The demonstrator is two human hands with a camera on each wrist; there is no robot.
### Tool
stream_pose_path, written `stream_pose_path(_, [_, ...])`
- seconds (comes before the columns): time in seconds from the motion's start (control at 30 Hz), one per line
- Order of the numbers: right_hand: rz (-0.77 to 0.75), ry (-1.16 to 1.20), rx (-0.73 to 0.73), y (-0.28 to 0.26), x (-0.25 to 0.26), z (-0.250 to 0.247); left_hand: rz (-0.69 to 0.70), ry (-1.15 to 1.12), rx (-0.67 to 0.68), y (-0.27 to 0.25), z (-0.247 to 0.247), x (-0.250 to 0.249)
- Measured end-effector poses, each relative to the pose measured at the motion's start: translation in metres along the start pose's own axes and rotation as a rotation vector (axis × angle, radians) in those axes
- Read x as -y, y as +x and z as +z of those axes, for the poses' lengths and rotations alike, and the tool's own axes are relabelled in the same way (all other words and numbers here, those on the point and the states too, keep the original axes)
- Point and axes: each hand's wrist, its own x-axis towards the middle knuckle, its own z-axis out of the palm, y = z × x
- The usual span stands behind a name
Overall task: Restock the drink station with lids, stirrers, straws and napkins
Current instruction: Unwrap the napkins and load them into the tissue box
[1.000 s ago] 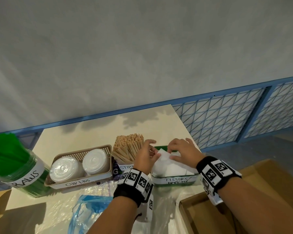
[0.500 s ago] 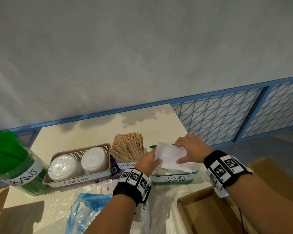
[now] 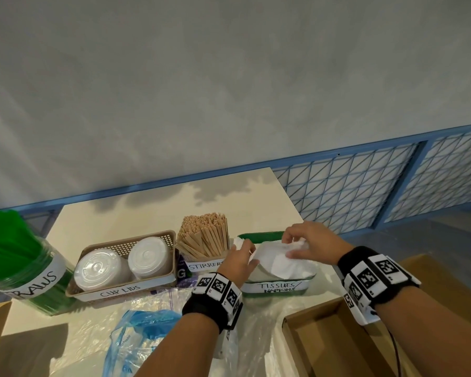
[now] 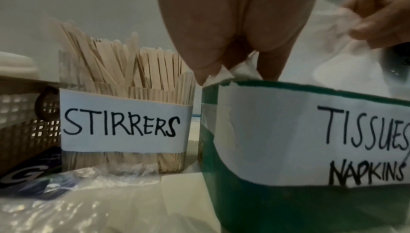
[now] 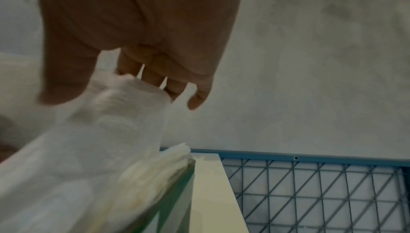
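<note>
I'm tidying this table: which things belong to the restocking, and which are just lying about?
Job: napkins, held by both hands; napkin bin; stirrers; lids; straws.
Lying about: plastic bags; cardboard box.

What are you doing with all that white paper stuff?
A person is filling up a drink station. Both hands are on a white napkin over the green tray labelled tissues and napkins: the left hand pinches its left edge, and the right hand pinches its crumpled right end. Beside the tray stand the wooden stirrers, a basket of cup lids and a jar of green straws.
</note>
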Motion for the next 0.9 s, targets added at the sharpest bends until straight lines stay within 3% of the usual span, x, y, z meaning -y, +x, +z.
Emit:
stream_pose_path(0.1, [0.113,-0.140,0.126,-0.003,-0.003,0.004,0.004,0.048,0.001,0.001,-0.001,0.003])
stream_pose_path(0.2, [0.188,-0.289,0.018,-0.005,-0.012,0.002,-0.024,0.080,0.026,-0.001,-0.003,-0.001])
stream_pose_path(0.27, [0.181,-0.108,-0.117,-0.008,-0.014,-0.002,-0.070,0.075,0.035,-0.003,-0.005,-0.004])
stream_pose_path(0.33, [0.126,0.132,-0.148,-0.010,-0.013,-0.005,-0.095,0.045,0.055,-0.004,-0.004,-0.004])
stream_pose_path(0.47, [0.110,0.277,0.116,-0.016,-0.010,-0.005,-0.066,0.051,0.117,0.000,-0.002,0.000])
stream_pose_path(0.67, [0.173,-0.189,0.322,-0.015,-0.005,-0.002,0.024,0.194,0.076,0.003,-0.008,0.002])
stream_pose_path(0.9, [0.128,-0.653,0.390,-0.002,0.010,0.007,0.031,0.494,0.051,0.008,-0.009,0.001])
